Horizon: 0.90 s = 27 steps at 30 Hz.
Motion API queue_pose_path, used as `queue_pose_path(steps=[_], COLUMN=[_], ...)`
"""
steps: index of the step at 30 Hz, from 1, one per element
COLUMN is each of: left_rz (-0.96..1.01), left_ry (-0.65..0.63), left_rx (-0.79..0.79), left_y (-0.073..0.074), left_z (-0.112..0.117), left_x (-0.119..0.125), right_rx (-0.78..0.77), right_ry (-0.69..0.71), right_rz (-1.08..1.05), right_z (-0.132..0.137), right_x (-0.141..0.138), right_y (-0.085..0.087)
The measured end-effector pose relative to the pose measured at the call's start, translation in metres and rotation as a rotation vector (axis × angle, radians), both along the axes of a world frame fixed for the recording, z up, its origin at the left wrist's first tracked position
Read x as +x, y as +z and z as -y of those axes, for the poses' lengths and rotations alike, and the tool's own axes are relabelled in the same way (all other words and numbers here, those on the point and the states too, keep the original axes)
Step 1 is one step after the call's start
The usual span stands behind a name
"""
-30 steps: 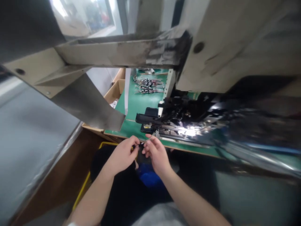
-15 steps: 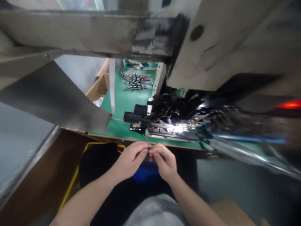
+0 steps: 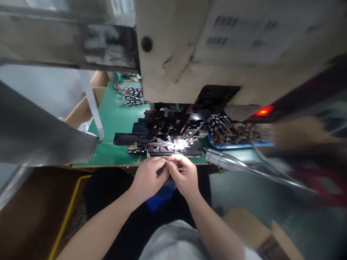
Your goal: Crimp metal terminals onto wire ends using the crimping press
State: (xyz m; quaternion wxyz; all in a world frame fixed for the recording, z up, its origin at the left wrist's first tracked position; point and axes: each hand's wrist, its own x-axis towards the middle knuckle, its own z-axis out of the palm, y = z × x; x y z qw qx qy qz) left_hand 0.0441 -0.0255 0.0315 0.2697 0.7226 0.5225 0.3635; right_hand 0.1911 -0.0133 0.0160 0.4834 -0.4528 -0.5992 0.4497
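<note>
My left hand (image 3: 148, 180) and my right hand (image 3: 183, 176) meet just in front of the green mat's near edge, fingertips pinched together. Between them is a thin wire (image 3: 180, 168) with a small metal tip that points right. Its dark end is partly hidden by my fingers. Directly beyond my hands stands a black crimping fixture (image 3: 162, 135), lit by a bright lamp and not touching either hand. Blue fabric (image 3: 159, 196) shows below my wrists.
The green work mat (image 3: 114, 122) holds bundled wires (image 3: 130, 94) at the far end. A blue tray of wires (image 3: 233, 139) and a metal tube (image 3: 219, 159) lie right. Overhead, a beige machine housing (image 3: 189, 47) blocks the top. A cardboard box (image 3: 84, 104) stands left.
The view has swung, so the machine and mat sit further left and the blue tray has come into view. The wire now lies nearly level, pointing right, instead of rising upward from my fingers.
</note>
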Motion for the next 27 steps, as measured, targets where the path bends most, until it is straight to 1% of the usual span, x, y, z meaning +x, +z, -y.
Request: queue_pose_path(steps=[2, 4, 8, 13, 16, 19, 23, 27], left_rz=[-0.059, -0.093, -0.090, -0.023, 0.012, 0.028, 0.047, 0.031], left_ry=[-0.021, -0.019, 0.016, 0.052, 0.077, 0.103, 0.120, 0.132], left_rx=[-0.031, -0.038, -0.036, -0.056, -0.040, 0.020, 0.097, 0.122], left_y=[0.003, 0.007, 0.012, 0.013, 0.010, 0.004, -0.004, -0.009], left_z=[-0.005, -0.009, -0.015, -0.021, -0.023, -0.023, -0.021, -0.019], left_x=[0.007, 0.014, 0.026, 0.037, 0.040, 0.041, 0.040, 0.039], right_rx=[0.013, 0.025, 0.058, 0.096, 0.112, 0.100, 0.100, 0.124], right_ry=[-0.052, -0.109, -0.210, -0.252, -0.274, -0.292, -0.378, -0.340], right_rz=[0.044, 0.054, 0.040, 0.011, 0.032, 0.030, -0.022, -0.010], right_z=[-0.004, -0.007, -0.009, -0.015, -0.018, -0.019, -0.018, -0.018], right_x=[0.008, 0.014, 0.022, 0.026, 0.027, 0.026, 0.019, 0.015], right_y=[0.007, 0.011, 0.009, 0.004, 0.003, 0.001, -0.001, 0.001])
